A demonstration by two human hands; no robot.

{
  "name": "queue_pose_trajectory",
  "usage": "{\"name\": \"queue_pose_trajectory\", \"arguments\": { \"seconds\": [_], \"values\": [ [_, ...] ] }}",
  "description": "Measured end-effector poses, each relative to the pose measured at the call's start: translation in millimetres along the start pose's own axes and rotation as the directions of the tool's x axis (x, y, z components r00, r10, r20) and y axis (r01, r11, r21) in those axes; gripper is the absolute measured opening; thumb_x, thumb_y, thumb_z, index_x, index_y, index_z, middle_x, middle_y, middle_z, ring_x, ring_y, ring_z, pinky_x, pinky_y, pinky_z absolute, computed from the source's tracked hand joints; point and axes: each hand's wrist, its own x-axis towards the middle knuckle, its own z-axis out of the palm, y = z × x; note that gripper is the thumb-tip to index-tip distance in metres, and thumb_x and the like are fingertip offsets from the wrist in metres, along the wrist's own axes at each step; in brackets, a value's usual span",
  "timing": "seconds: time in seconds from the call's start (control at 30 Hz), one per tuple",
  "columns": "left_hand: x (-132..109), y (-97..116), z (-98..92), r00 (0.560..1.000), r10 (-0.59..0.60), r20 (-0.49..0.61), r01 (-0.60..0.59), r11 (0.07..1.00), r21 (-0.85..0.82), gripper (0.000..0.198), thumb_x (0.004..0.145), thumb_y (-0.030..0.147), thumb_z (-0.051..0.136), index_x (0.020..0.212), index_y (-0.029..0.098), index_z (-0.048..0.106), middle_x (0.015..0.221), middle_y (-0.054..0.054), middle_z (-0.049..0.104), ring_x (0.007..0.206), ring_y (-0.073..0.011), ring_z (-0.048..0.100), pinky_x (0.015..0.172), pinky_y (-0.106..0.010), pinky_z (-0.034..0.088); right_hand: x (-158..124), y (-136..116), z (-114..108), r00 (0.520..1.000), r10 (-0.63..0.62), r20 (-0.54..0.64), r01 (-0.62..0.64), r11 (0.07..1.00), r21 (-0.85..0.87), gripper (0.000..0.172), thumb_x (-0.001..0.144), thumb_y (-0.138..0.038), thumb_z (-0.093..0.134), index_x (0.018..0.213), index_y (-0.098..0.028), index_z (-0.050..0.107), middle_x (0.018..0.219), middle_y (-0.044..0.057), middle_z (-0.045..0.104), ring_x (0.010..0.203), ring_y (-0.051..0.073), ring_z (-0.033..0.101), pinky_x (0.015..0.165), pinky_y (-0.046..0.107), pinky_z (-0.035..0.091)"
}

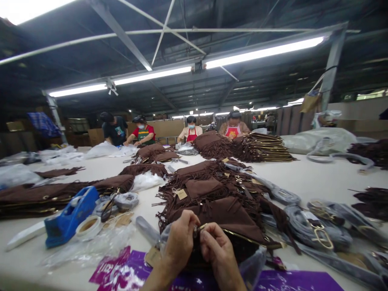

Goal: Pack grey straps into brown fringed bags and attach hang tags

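Observation:
My left hand (182, 238) and my right hand (216, 242) meet at the front of the table, fingertips pinched on a small gold-coloured metal fitting (201, 227). Its exact kind is too small to make out. Just beyond my fingers lies a dark brown fringed bag (226, 214) with a gold zip edge, on top of more fringed bags. Clear plastic wrap (253, 262) shows around the bag's near side. A tan paper tag (181, 194) rests on the brown pile, and another tag (152, 256) is beside my left wrist.
At left stand a blue tape dispenser (72, 214) and a tape roll (88, 227). Plastic-wrapped straps with metal hooks (323, 232) spread over the right side. Purple printed plastic (298, 281) lies at the front edge. Stacked brown bags (263, 147) and several co-workers are across the table.

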Motion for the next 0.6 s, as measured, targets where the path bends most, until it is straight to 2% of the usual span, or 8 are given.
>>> {"name": "queue_pose_trajectory", "arguments": {
  "seconds": [0.07,0.17,0.3,0.4,0.5,0.6],
  "values": [
    [-4,3,2.3,0.997,-0.032,0.073,0.037,0.996,-0.077,0.020,0.096,0.028,0.037,0.085,0.021,0.052,0.062,0.003,0.056,0.054,-0.0122,0.055,0.055,-0.022,0.042,-1,-5,2,0.999,-0.026,-0.023,0.029,0.994,0.102,0.021,0.074,-0.034,0.073,0.081,-0.020,0.060,0.065,-0.004,0.052,0.053,0.009,0.042,0.050,0.020,0.035],
    [-6,6,2.2,0.987,-0.140,0.084,0.154,0.970,-0.187,0.020,0.095,0.031,0.039,0.082,0.021,0.050,0.052,0.006,0.051,0.044,-0.0103,0.051,0.048,-0.020,0.041,-2,-10,6,1.000,-0.006,-0.001,0.006,0.974,0.224,0.025,0.062,-0.021,0.073,0.086,-0.020,0.066,0.073,-0.001,0.057,0.065,0.013,0.049,0.060,0.023,0.043],
    [-8,11,-2.6,0.942,-0.320,0.100,0.334,0.880,-0.338,0.022,0.092,0.042,0.043,0.084,0.022,0.043,0.075,0.000,0.065,0.050,-0.0115,0.061,0.042,-0.019,0.046,-2,-13,5,0.999,0.031,-0.034,-0.021,0.962,0.274,0.022,0.060,-0.017,0.068,0.081,-0.020,0.068,0.069,-0.001,0.058,0.063,0.013,0.049,0.062,0.025,0.044],
    [-16,18,-7.7,0.908,-0.373,0.189,0.413,0.871,-0.266,0.025,0.092,0.047,0.043,0.084,0.022,0.042,0.078,-0.002,0.066,0.049,-0.0120,0.061,0.036,-0.017,0.042,-3,-15,2,0.999,-0.003,-0.050,0.018,0.955,0.296,0.014,0.063,-0.017,0.067,0.076,-0.021,0.067,0.070,-0.002,0.056,0.058,0.011,0.045,0.057,0.024,0.041],
    [-27,21,-9.6,0.909,-0.321,0.267,0.377,0.905,-0.195,0.023,0.094,0.045,0.043,0.085,0.023,0.045,0.082,-0.005,0.067,0.062,-0.0156,0.067,0.047,-0.020,0.051,-4,-16,1,0.999,-0.029,-0.028,0.037,0.940,0.339,0.014,0.063,-0.014,0.065,0.076,-0.022,0.066,0.073,-0.002,0.055,0.058,0.011,0.044,0.057,0.023,0.041],
    [-39,19,-5.2,0.954,-0.222,0.202,0.265,0.939,-0.221,0.023,0.096,0.043,0.038,0.086,0.024,0.046,0.108,-0.009,0.067,0.078,-0.0182,0.068,0.062,-0.026,0.056,-5,-18,2,0.999,-0.034,-0.002,0.032,0.931,0.363,0.016,0.062,-0.012,0.065,0.074,-0.022,0.066,0.074,-0.002,0.055,0.059,0.010,0.045,0.058,0.023,0.042]
  ]
}}
